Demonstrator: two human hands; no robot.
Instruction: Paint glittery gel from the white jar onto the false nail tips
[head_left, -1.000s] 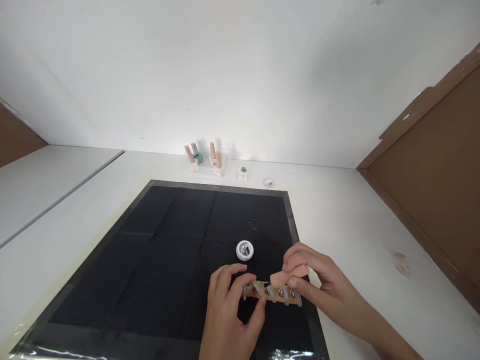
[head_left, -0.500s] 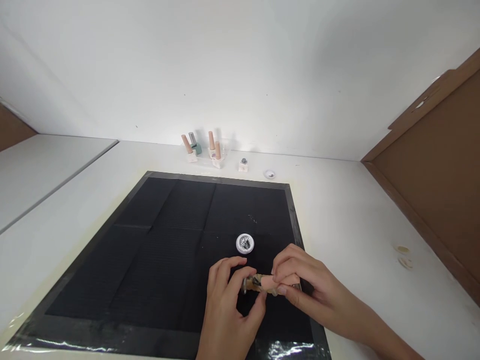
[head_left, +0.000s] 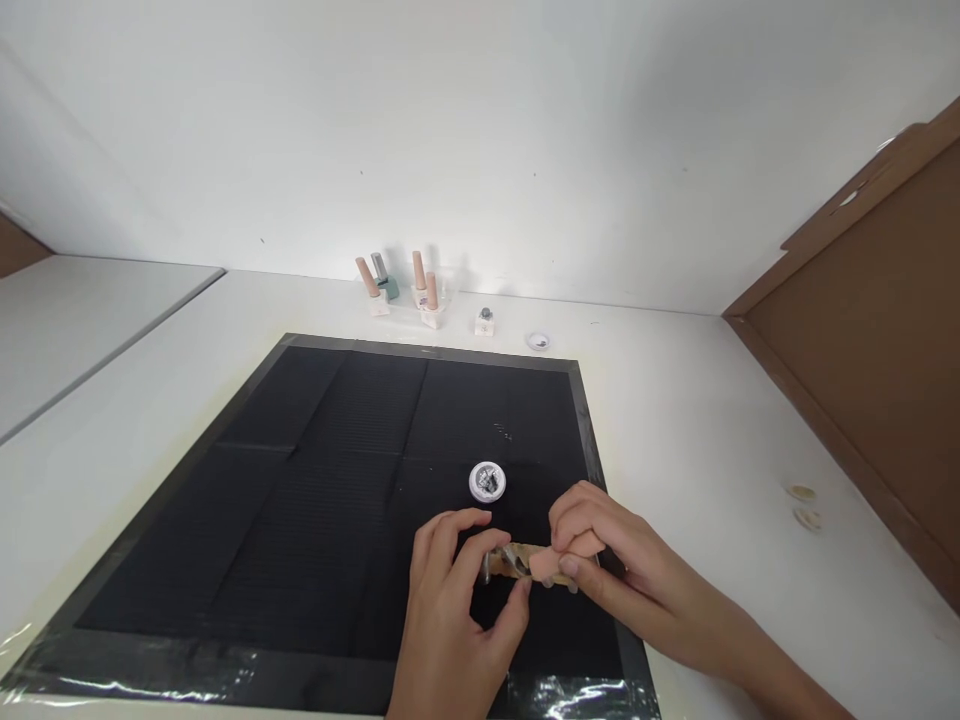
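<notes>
Over the front right of the black mat, my left hand (head_left: 466, 600) pinches the left end of a small, long amber and silver object (head_left: 507, 562) between thumb and fingers. Its kind cannot be made out. My right hand (head_left: 611, 550) is closed on a soft-looking peach-coloured piece, perhaps a sponge (head_left: 545, 565), and presses it against the object's right part. The fingers hide much of both. Just beyond my left fingertips stands an open round white pot (head_left: 487, 482) with silvery, shiny contents.
The black mat (head_left: 322, 560) has taped edges. Behind it stand several nail polish bottles (head_left: 426, 300), a small uncapped bottle (head_left: 484, 322) and a round lid (head_left: 538, 341). Two small pale discs (head_left: 808, 518) lie at right, near a brown cardboard panel (head_left: 862, 330).
My right hand has shifted the peach piece slightly right along the object, uncovering more of its amber and silver surface. My left hand keeps its grip. The view has tilted slightly.
</notes>
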